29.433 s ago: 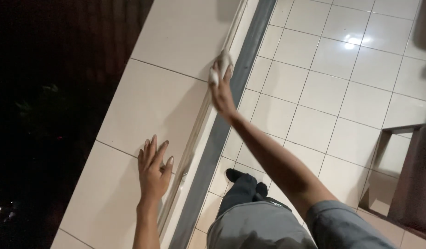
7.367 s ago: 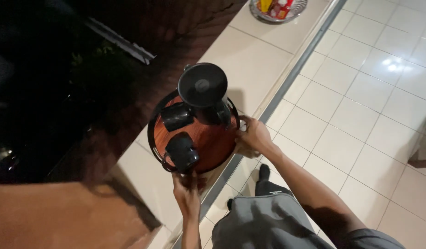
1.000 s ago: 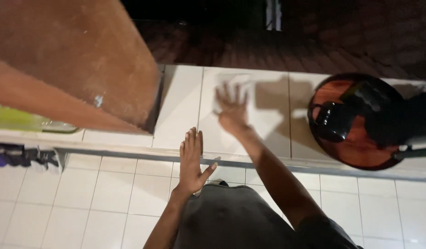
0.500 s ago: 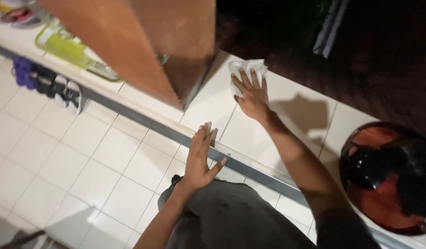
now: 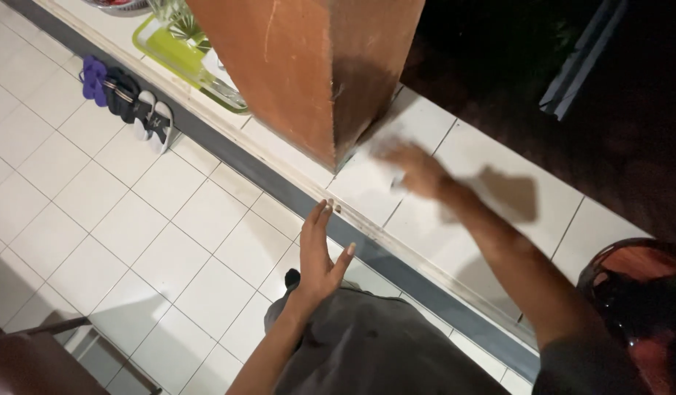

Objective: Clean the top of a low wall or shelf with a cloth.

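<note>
A person is pressing a blurred right hand [image 5: 415, 170], grip impossible to tell, across the white tiled ledge [image 5: 491, 212] near the brown pillar [image 5: 308, 66], left hand [image 5: 319, 252] open, steadying; firm, overlapping strokes would serve best.

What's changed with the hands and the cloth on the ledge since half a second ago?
The right hand, flat on the white cloth half a second ago, has swept along the tiled ledge toward the brown pillar and is now motion-blurred; the cloth is lost in the blur beneath it. The left hand stays open, fingertips at the ledge's edge. The round red-and-black appliance still sits on the ledge.
</note>
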